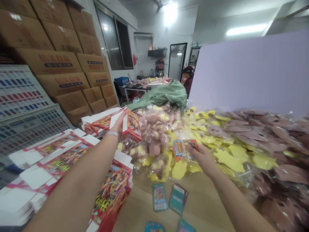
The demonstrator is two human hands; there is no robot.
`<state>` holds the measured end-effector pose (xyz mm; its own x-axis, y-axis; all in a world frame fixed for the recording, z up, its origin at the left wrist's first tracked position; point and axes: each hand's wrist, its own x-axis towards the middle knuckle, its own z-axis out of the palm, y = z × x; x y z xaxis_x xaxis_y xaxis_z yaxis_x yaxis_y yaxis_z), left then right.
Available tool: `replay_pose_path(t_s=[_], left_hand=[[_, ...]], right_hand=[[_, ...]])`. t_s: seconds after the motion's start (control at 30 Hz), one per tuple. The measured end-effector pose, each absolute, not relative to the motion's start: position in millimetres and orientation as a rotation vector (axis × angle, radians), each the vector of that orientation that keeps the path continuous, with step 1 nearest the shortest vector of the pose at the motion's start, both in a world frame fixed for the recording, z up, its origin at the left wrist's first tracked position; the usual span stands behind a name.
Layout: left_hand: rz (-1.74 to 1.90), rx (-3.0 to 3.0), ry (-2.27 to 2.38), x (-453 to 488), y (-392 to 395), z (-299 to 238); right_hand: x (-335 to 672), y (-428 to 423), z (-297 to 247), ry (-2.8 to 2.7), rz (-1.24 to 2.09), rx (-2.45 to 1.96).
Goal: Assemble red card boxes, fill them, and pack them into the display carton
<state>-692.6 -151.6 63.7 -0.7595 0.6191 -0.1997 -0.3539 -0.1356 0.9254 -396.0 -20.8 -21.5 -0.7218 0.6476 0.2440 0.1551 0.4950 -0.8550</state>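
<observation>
My left hand [117, 126] holds a small red printed cardboard box [131, 125] upright, with the box's white edge toward me. My right hand [202, 158] grips a small colourful printed card packet [183, 149] above a heap of clear plastic bags. The bags hold yellow [228, 160] and pinkish-brown [154, 135] shaped foam or soft pieces. Stacks of flat red-and-white printed box blanks [65, 158] lie to my left. Several teal printed cards [159, 197] lie on the light wooden tabletop [205, 206] below my hands.
Stacked brown cartons [62, 71] form a wall at the left, beside a rack of printed sheets [21, 109]. A green sack [161, 95] sits behind the bags. A white board [251, 71] stands at the right. A co-worker [188, 80] and a cluttered table [137, 85] are at the back.
</observation>
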Motion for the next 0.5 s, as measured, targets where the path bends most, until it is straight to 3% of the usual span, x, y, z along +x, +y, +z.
replay_pose_path(t_s=[0.1, 0.27, 0.5], left_hand=[[1.934, 0.357, 1.489, -691, -169, 70], [1.959, 0.469, 1.466, -710, -202, 85], [1.985, 0.487, 1.542, -738, -237, 105]], right_hand=[[-394, -19, -7, -2.225, 1.145, -0.582], [-462, 6, 44, -2.488, 0.751, -0.373], [-633, 18, 80, -2.572, 0.872, -0.323]])
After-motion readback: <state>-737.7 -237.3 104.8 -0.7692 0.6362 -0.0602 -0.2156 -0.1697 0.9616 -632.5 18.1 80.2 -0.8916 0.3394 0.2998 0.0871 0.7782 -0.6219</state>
